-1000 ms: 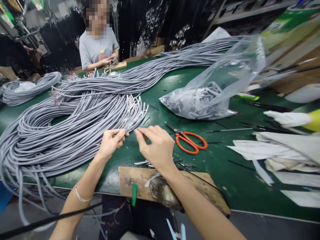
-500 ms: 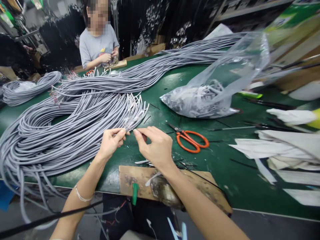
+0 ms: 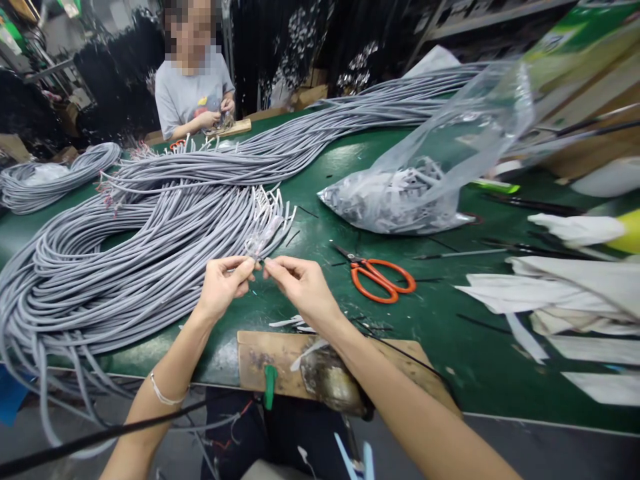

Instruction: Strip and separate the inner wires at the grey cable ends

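Note:
My left hand (image 3: 227, 283) is closed in a pinch over the green table, close to the white-tipped cable ends. Facing it, my right hand (image 3: 297, 283) pinches too, its fingertips almost meeting the left ones. Between the fingertips shows a thin dark piece (image 3: 261, 261), too small to name. Just beyond my fingers, a small clear plastic bag (image 3: 261, 237) lies against the bundle of grey cables (image 3: 200, 247); whether my left fingers touch it I cannot tell. To the right of my right hand lie orange-handled scissors (image 3: 383, 279), blades pointing away to the left.
A clear bag of small grey and white parts (image 3: 395, 200) rests beyond the scissors. At the near edge sits a wooden board (image 3: 270, 347) with a green clamp (image 3: 270, 387). White strips (image 3: 575, 293) lie at right. A co-worker (image 3: 195, 93) sits across the table.
My right hand has moved slightly left and its fingers are drawn closer together. The small clear bag stands out more above my fingertips. The view has shifted slightly.

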Motion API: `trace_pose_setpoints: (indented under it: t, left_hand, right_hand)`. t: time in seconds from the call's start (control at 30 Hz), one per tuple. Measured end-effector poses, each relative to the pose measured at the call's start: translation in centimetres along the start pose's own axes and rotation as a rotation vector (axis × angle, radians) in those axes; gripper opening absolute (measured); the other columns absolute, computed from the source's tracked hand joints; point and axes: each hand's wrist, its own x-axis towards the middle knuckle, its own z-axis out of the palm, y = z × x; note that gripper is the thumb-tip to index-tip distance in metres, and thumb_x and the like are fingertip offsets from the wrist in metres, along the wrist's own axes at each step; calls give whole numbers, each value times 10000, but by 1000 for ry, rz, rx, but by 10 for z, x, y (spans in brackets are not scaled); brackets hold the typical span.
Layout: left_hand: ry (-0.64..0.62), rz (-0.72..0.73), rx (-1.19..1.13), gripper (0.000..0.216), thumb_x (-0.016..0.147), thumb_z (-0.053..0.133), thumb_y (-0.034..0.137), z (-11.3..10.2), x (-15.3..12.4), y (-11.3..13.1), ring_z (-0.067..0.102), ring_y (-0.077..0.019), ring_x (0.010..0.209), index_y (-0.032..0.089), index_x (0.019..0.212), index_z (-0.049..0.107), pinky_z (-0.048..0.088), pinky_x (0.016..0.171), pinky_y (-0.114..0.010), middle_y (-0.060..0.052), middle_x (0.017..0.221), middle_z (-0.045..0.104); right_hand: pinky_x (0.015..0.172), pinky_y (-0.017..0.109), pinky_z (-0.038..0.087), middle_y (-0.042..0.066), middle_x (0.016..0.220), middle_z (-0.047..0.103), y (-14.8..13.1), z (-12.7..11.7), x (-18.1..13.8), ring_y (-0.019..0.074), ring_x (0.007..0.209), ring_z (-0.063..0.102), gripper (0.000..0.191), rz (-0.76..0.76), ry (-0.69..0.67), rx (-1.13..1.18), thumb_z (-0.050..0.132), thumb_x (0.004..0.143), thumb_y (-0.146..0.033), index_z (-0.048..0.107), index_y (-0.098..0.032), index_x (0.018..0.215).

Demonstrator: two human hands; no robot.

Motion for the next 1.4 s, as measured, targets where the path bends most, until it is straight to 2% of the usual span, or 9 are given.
trace_pose_setpoints:
  t: [0.1, 0.2, 0.33, 0.43, 0.67, 0.83, 1.0, 1.2, 1.4]
  left_hand:
    - [-36, -5, 20, 473, 553, 709, 531, 0, 0, -2, 261, 13, 302, 75, 662, 650, 147, 319, -185, 26, 489, 490]
    - [-41, 13, 78, 453, 595, 675, 518, 2, 0, -6, 279, 5, 312, 72, 674, 655, 168, 322, -182, 25, 494, 486]
    - [83, 104, 246, 306, 652, 646, 387, 2, 1, -11, 368, -27, 370, 83, 676, 658, 256, 357, -171, 10, 511, 521]
    - [196, 174, 361, 223, 672, 615, 308, 2, 2, -16, 502, -81, 470, 93, 695, 669, 369, 432, -180, -33, 584, 608]
    - [302, 279, 428, 182, 722, 559, 255, 9, 1, -24, 589, -126, 596, 119, 733, 680, 433, 522, -202, -66, 707, 675]
    - [198, 223, 249, 198, 662, 618, 290, 0, 3, -15, 512, -86, 525, 111, 720, 677, 372, 476, -187, -28, 624, 622]
    - [36, 78, -9, 318, 581, 690, 367, -10, 5, -2, 277, -20, 366, 98, 749, 667, 185, 377, -182, 73, 425, 422]
    - [70, 81, 12, 278, 546, 704, 350, -4, 3, -4, 338, -30, 380, 116, 640, 588, 242, 402, -183, 76, 418, 428]
    - [150, 133, 125, 382, 528, 724, 431, 5, 2, -6, 277, -27, 415, 130, 497, 490, 190, 411, -197, 74, 429, 366]
  right_hand:
    - [371, 219, 218, -64, 411, 340, 3, 1, 2, 56, 380, 257, 406, 62, -48, 143, 569, 711, -526, 523, -169, 524]
    - [382, 218, 249, -48, 434, 395, 4, 1, 1, 61, 391, 299, 394, 2, 7, 67, 548, 741, -494, 518, -167, 524]
    - [426, 217, 298, -20, 473, 483, 0, 1, -5, 72, 420, 378, 300, -268, 144, -355, 500, 811, -306, 568, -155, 559]
    - [442, 216, 313, -22, 459, 483, -3, 2, -9, 73, 411, 389, 264, -531, 139, -580, 493, 822, -234, 603, -159, 593]
    - [420, 206, 321, -24, 441, 488, -4, -2, -13, 76, 391, 402, 197, -808, 72, -604, 508, 800, -170, 619, -169, 637]
    - [400, 209, 311, -24, 449, 480, -9, -1, -13, 76, 392, 391, 219, -658, 59, -506, 509, 800, -197, 605, -168, 605]
    - [382, 206, 292, -13, 478, 507, -10, -2, -9, 74, 394, 394, 249, -495, 62, -309, 499, 797, -211, 590, -160, 570]
    - [412, 224, 305, 4, 504, 546, -7, -4, -7, 87, 418, 405, 260, -416, 73, -252, 504, 783, -250, 593, -161, 555]
    - [393, 222, 259, -21, 463, 482, -3, -4, -6, 76, 404, 349, 276, -330, 81, -155, 526, 773, -289, 573, -163, 532]
